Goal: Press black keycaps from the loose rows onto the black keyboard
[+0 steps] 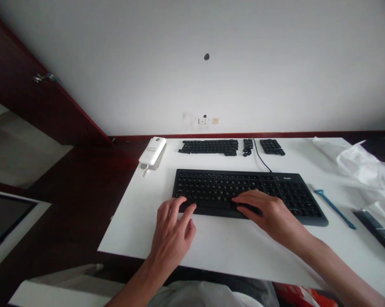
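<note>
A black keyboard (208, 181) lies on the white table with its keycaps off, baring the small key posts. My left hand (175, 232) rests at its lower left corner, fingers bent and apart, fingertips touching the edge. Over the bottom row, my right hand (265, 211) pinches a long black keycap (250, 208), which looks like the space bar, between thumb and fingers. Part of that keycap is hidden under the hand. Behind the keyboard, loose black keycaps (210, 147) are laid out in rows, with a small cluster (248, 146) and a number-pad block (271, 146) to the right.
A white power bank (152, 151) with a short cable lies at the table's back left. Right of the keyboard are a blue stick-like tool (336, 209), a dark flat strip (376, 232) and crumpled white wrapping (361, 164). The keyboard cable (261, 157) runs toward the wall.
</note>
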Demonstrator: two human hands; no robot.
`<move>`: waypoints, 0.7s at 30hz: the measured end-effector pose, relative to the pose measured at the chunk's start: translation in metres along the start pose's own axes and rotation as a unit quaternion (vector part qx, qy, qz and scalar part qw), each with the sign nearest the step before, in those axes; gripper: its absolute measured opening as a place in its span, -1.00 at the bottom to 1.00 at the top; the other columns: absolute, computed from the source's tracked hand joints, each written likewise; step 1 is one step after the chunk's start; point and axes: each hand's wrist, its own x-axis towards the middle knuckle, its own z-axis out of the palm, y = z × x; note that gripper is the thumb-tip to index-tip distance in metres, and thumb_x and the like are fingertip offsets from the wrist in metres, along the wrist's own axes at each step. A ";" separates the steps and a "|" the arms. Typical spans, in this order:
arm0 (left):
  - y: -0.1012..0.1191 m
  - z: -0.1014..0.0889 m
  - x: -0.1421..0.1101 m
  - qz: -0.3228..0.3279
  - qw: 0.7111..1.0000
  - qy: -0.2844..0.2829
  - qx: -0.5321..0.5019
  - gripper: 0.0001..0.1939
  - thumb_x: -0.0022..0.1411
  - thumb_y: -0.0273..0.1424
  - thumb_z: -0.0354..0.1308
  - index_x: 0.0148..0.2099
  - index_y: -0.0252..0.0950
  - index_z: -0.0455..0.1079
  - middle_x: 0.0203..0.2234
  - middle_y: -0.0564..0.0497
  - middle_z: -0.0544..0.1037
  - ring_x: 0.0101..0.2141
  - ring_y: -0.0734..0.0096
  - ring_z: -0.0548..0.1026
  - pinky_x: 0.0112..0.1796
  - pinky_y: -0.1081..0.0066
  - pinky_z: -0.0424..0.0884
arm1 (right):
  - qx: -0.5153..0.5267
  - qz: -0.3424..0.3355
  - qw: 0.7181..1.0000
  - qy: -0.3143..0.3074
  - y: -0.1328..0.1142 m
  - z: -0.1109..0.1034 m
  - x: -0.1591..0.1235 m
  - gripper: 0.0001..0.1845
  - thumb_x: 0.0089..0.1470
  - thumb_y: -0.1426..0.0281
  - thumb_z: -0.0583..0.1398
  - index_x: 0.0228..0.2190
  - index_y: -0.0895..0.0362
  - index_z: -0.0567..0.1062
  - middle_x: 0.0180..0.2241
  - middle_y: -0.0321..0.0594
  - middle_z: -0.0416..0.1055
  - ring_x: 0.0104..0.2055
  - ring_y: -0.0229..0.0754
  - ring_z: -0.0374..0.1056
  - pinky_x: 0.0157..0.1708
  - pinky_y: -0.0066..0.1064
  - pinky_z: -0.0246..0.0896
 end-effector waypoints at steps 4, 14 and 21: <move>0.000 0.001 0.000 0.003 1.000 -0.002 0.000 -0.59 0.29 -0.55 0.18 0.16 -0.20 0.50 0.12 -0.17 0.45 0.12 0.02 0.41 0.16 -0.05 0.41 | -0.023 -0.011 1.000 -0.008 0.000 0.002 0.000 -0.74 0.37 0.36 0.20 -0.03 0.08 0.66 -0.08 -0.13 0.60 -0.05 -0.08 0.56 -0.04 -0.25 0.56; 0.000 -0.001 0.001 0.005 1.000 -0.005 0.000 -0.58 0.28 -0.56 0.18 0.16 -0.20 0.49 0.10 -0.18 0.45 0.12 0.03 0.42 0.16 -0.03 0.43 | -0.076 -0.016 0.996 -0.040 -0.015 0.000 0.006 -0.73 0.36 0.47 0.17 -0.07 0.08 0.66 -0.10 -0.12 0.60 -0.09 -0.05 0.55 -0.11 -0.21 0.56; 0.001 -0.001 0.000 0.004 1.000 -0.008 0.000 -0.58 0.29 -0.56 0.18 0.17 -0.20 0.48 0.11 -0.18 0.44 0.14 0.02 0.41 0.15 -0.03 0.44 | -0.111 -0.002 0.992 -0.058 -0.026 -0.003 0.016 -0.75 0.25 0.60 0.23 -0.22 0.08 0.68 -0.31 -0.20 0.56 -0.29 -0.12 0.52 -0.33 -0.29 0.46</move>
